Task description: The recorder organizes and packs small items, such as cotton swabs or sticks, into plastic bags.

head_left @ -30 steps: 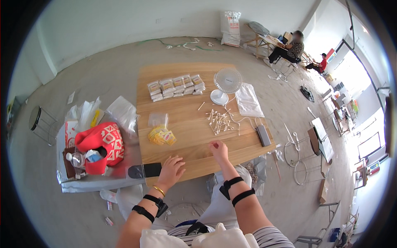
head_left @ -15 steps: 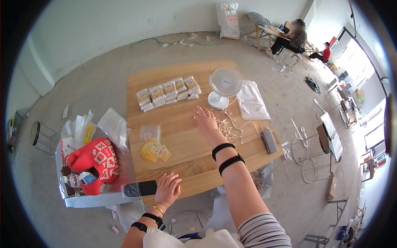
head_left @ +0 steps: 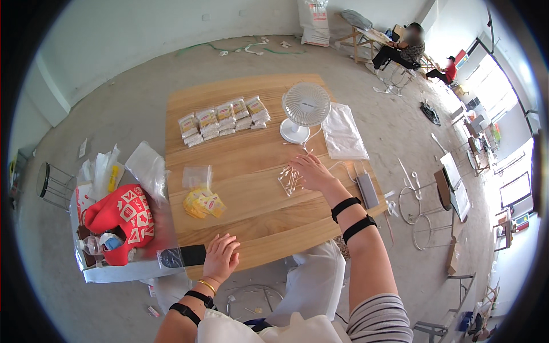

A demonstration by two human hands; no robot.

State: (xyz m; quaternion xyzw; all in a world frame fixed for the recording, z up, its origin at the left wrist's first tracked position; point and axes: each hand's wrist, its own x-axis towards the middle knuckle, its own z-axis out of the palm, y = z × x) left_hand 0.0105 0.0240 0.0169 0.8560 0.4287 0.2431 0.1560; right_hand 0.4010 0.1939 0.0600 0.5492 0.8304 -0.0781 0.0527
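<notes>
My right hand lies over a loose pile of white cotton swabs on the wooden table. Its fingers are stretched out and cover part of the pile; a few swabs stick out beyond the fingertips. At the table's near edge rests my left hand, fingers extended, with nothing in it. A black phone lies just left of that hand. Between the hands and farther left are small yellow printed cards and a clear plastic bag.
Several filled packs of swabs are stacked at the far left of the table. A white fan, a white plastic bag and a grey power bank stand or lie rightward. A box holds a red bag. Two people sit far off.
My right hand has moved right and slightly nearer, from left of the swabs to on top of them. The swabs look more gathered. My left hand stays at the table edge.
</notes>
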